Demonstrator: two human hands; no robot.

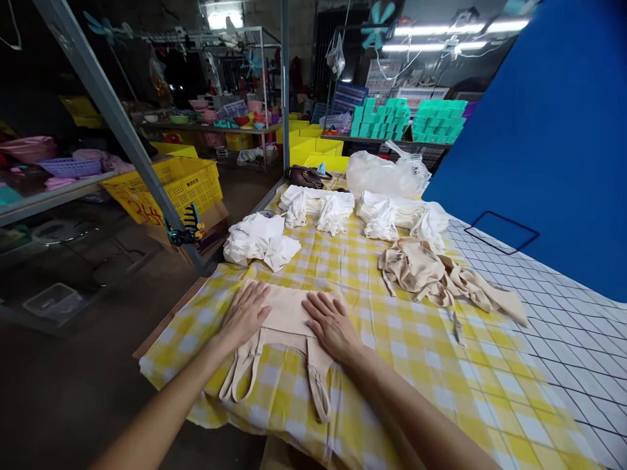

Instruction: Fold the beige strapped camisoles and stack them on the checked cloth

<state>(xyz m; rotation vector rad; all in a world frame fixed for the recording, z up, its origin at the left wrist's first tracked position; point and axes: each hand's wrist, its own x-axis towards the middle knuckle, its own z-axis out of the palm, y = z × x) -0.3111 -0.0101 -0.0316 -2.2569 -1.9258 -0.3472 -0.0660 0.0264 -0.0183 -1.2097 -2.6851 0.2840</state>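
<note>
Two bare hands are laid palm down on a beige top [287, 308], which is spread on the counter [392, 365] a little left of the lower centre of the frame. The left hand [246, 310] is placed over the garment's left side, its fingers pointed toward the upper right and slightly parted. The right hand [333, 323] is set over the opposite side, its fingers fanned toward the upper left. Both forearms are angled inward, the left one brought in from the bottom left of the frame and the right one from the bottom right. The grip of each hand is fully opened out; the cloth is covered by flattened fingers, and nothing is clasped. Between the hands, the middle of the garment is left exposed, and its straps [318, 395] are hung in loops toward the bottom of the frame.

The counter is covered by a yellow and white checked cloth [416, 333]. A crumpled white pile [257, 236] is seen just beyond the left hand. Two white stacks [313, 202] [404, 212] are arranged farther up, with a clear plastic bag [385, 173] behind them. Right of centre, a beige heap [416, 269] is strewn well apart from the right hand.
</note>
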